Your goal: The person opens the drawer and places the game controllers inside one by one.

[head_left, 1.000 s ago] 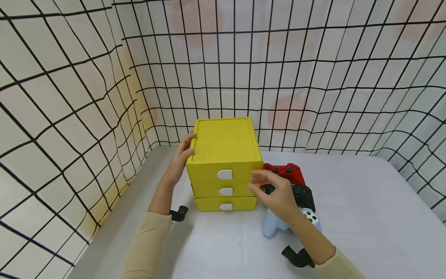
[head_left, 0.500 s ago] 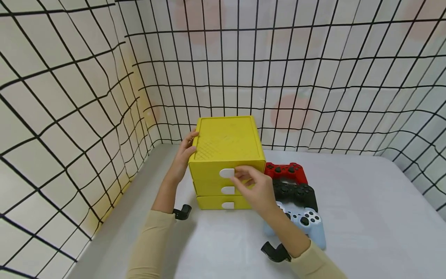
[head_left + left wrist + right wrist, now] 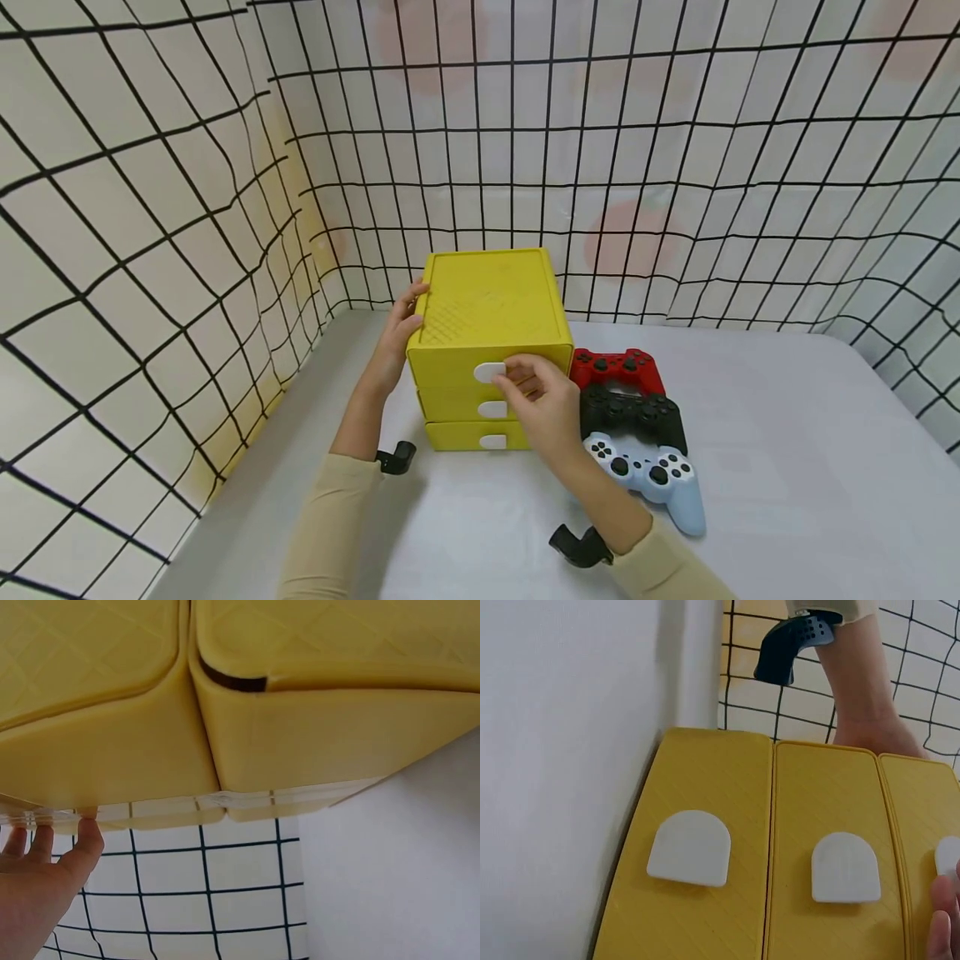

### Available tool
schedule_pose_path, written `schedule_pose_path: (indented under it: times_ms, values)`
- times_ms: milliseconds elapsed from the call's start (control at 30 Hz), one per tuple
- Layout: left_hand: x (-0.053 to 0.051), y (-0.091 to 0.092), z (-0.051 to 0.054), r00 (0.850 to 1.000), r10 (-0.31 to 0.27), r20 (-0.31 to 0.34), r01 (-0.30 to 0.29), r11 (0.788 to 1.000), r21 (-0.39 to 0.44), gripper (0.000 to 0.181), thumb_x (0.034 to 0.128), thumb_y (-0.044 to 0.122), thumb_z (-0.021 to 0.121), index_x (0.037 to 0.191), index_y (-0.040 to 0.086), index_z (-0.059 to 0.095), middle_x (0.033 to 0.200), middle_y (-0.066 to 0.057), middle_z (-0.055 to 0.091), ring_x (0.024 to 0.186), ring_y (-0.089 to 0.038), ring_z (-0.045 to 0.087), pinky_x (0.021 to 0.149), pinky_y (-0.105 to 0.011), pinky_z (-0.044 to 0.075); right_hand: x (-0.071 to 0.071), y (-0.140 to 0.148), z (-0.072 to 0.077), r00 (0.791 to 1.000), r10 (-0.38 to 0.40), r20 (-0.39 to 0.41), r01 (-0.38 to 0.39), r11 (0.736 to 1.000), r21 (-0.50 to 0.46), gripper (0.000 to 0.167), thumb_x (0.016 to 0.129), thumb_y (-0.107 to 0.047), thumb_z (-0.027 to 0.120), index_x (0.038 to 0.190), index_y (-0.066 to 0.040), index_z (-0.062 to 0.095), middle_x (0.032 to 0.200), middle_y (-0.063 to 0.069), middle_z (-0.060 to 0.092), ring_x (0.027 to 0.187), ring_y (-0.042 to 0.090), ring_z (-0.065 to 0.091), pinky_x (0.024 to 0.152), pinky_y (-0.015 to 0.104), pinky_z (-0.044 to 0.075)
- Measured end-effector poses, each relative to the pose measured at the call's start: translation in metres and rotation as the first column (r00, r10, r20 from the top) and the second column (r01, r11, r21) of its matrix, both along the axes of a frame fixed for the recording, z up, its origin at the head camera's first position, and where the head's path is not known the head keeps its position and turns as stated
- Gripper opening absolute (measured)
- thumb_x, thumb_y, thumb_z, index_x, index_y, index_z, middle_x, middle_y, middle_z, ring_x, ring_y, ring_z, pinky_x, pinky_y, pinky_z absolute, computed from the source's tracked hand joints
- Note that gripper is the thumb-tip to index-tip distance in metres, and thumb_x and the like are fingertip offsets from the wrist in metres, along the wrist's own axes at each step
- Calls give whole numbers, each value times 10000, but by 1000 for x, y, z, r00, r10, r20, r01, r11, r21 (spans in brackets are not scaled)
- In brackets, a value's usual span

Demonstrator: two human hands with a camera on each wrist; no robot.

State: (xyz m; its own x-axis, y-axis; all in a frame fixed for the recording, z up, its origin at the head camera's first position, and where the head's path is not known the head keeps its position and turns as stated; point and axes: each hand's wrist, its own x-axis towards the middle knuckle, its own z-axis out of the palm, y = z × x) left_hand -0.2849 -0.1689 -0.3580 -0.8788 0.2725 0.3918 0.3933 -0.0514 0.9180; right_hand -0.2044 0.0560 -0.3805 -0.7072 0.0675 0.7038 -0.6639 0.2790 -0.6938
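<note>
A yellow three-drawer box (image 3: 487,300) stands on the white table, a white tab handle on each drawer front. My left hand (image 3: 393,337) rests against its left side, fingertips near the top edge; in the left wrist view those fingers (image 3: 86,844) touch the box's side. At the top drawer, my right hand (image 3: 547,408) pinches the right edge of the white handle (image 3: 489,372) between thumb and index finger. The right wrist view shows the middle handle (image 3: 846,868) and the bottom handle (image 3: 690,847) untouched. All three drawers look pushed in.
Right of the box, game controllers lie in a row: red (image 3: 618,369), black (image 3: 637,417) and light blue (image 3: 648,471). The right forearm passes over the light blue one's left part. Black wire mesh (image 3: 510,167) encloses the back and sides of the table.
My right hand has moved left from the box's right edge to the top drawer's handle and now pinches it. My left hand stays at the box's side.
</note>
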Motion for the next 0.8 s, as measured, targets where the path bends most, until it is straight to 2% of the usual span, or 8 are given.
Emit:
schedule_pose_path:
  times_ms: [167,367,467,700,800]
  values:
    - [0,0,-1,1000,5,-8,-5,1000,0,587,966,225,364,1514,71,220,1627,-82,25,1451,-236,139,1131,-483,192,3,-5,3,1000,-6,8,6,1000,-31,174,771,45,772,908,27,665,777,115,675,539,200,589,508,225,491]
    - [-7,0,-10,999,22,-24,-22,1000,-6,580,956,308,387,1502,151,271,1621,2,74,1448,-166,147,1134,-463,193,23,-9,25,999,-25,-30,25,1000,-4,162,755,129,740,867,89,631,754,177,653,459,185,526,448,188,433]
    - [-8,0,-11,999,19,-37,-19,1000,-3,586,951,335,396,1497,157,277,1615,14,90,1446,-179,151,1132,-485,187,28,-8,29,998,-31,-60,32,999,9,164,748,140,739,856,85,628,755,173,651,455,157,479,432,185,397]
    - [-6,1,-10,999,29,-26,-29,1000,-8,601,948,353,404,1500,156,273,1616,14,82,1450,-142,124,1139,-466,171,35,-8,29,994,-51,-93,55,998,37,189,713,155,756,838,84,632,740,169,644,455,129,443,420,174,364]
    - [-6,1,-9,1000,24,-13,-24,1000,-4,616,941,363,410,1503,155,263,1613,36,80,1449,-145,130,1138,-459,180,31,-6,20,992,-60,-112,66,997,48,209,690,160,770,828,78,636,728,162,641,450,118,447,417,167,364]
